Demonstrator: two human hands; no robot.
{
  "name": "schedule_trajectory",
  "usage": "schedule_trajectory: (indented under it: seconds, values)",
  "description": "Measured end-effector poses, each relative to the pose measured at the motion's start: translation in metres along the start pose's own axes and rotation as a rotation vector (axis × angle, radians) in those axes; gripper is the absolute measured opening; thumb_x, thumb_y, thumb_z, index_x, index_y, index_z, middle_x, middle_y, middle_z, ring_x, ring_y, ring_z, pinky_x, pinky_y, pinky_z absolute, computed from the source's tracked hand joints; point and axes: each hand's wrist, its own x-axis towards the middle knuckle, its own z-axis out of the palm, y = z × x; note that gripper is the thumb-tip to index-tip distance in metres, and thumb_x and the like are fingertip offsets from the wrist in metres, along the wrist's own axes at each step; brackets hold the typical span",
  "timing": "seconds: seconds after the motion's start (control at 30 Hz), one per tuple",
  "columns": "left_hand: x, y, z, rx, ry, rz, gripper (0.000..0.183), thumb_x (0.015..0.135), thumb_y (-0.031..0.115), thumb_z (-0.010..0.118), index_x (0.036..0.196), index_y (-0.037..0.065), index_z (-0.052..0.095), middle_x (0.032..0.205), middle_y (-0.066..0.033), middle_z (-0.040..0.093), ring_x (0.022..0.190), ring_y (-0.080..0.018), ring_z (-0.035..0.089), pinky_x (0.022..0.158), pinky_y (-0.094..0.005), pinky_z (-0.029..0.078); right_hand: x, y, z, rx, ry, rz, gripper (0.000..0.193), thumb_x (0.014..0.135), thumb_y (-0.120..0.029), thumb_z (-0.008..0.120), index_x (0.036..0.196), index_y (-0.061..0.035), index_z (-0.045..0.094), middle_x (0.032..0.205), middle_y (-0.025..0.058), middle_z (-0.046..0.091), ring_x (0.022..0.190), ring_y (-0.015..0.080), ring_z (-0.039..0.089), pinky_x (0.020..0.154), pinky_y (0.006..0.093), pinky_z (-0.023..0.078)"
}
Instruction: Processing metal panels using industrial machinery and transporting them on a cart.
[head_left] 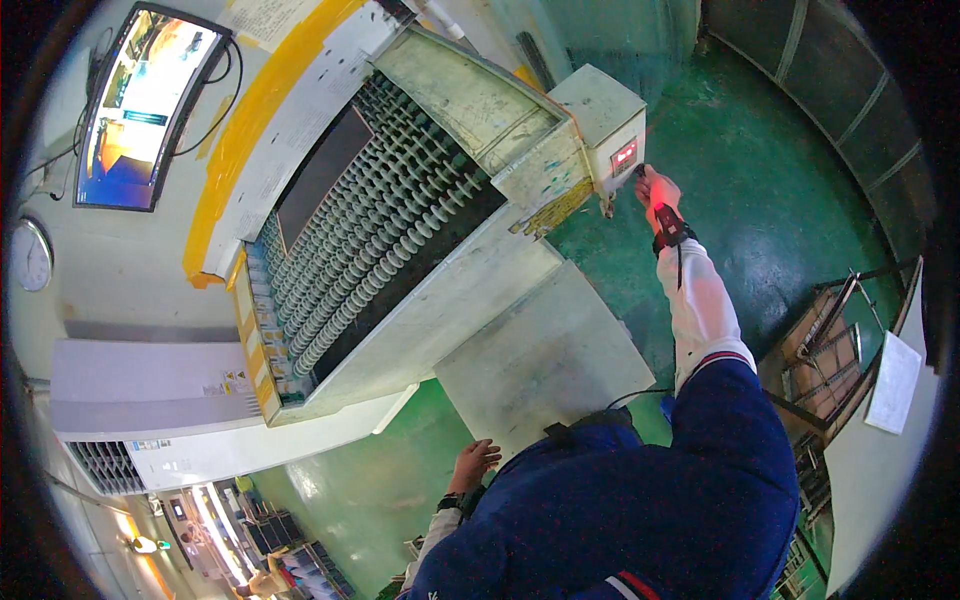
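Note:
My right hand (657,188) reaches out to a pale control box (612,130) with a lit red display. Its fingers are closed at the side of the box, around a small dark part I cannot make out. A dark band with a red glow sits on that wrist. My left hand (475,464) hangs low beside my body, holding nothing, fingers loosely apart. The box is fixed to the end of a roller conveyor (400,230) with rows of ringed rollers. On the rollers lies a flat dark panel (322,175).
A grey sheet (545,355) lies between me and the conveyor. A monitor (150,105) and a round clock (32,253) are on the left wall. A white cabinet (150,385) stands at left. To my right are a metal rack (825,350) and a white sheet (893,382).

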Motion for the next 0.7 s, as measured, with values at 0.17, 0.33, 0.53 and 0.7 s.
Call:
schedule_trajectory:
  seconds: [0.17,0.33,0.53,0.7]
  values:
    - [-0.007,-0.006,0.003,0.013,0.028,0.022,0.043,0.096,0.029,0.058,0.125,-0.002,0.053,0.111,-0.0176,0.065,0.091,-0.0254,0.067,0.073,-0.0330,0.054,0.005,0.006,-0.002,-0.033,-0.052,-0.017,0.019,0.090,-0.021,0.067,0.092,-0.0027,0.062,0.073,0.0035,0.059,0.053,0.0111,0.051,0.047,0.0227,0.040]
    - [-0.017,-0.008,0.003,-0.038,0.045,0.039,0.040,0.095,0.029,0.059,0.121,-0.001,0.056,0.108,-0.0152,0.067,0.089,-0.0239,0.067,0.074,-0.0334,0.054,-0.006,0.011,0.010,-0.026,-0.060,0.035,0.024,0.093,-0.021,0.062,0.110,-0.0031,0.065,0.078,-0.0013,0.057,0.058,0.0084,0.049,0.049,0.0224,0.038]
    - [-0.007,-0.022,-0.002,-0.078,0.065,-0.026,0.037,0.093,0.030,0.061,0.116,0.001,0.059,0.099,-0.0121,0.069,0.080,-0.0220,0.068,0.066,-0.0315,0.054,0.042,0.004,-0.021,-0.110,-0.270,0.093,0.019,0.097,-0.023,0.056,0.102,-0.0054,0.060,0.076,-0.0015,0.050,0.060,0.0100,0.045,0.051,0.0230,0.037]
    - [0.003,-0.078,-0.010,-0.190,0.137,0.022,0.035,0.091,0.030,0.063,0.106,-0.001,0.062,0.093,-0.0120,0.069,0.069,-0.0208,0.067,0.056,-0.0309,0.054,0.060,0.021,-0.031,-0.280,-0.332,0.140,0.041,0.100,-0.025,0.045,0.139,-0.0134,0.043,0.091,-0.0011,0.048,0.081,0.0115,0.048,0.069,0.0239,0.043]
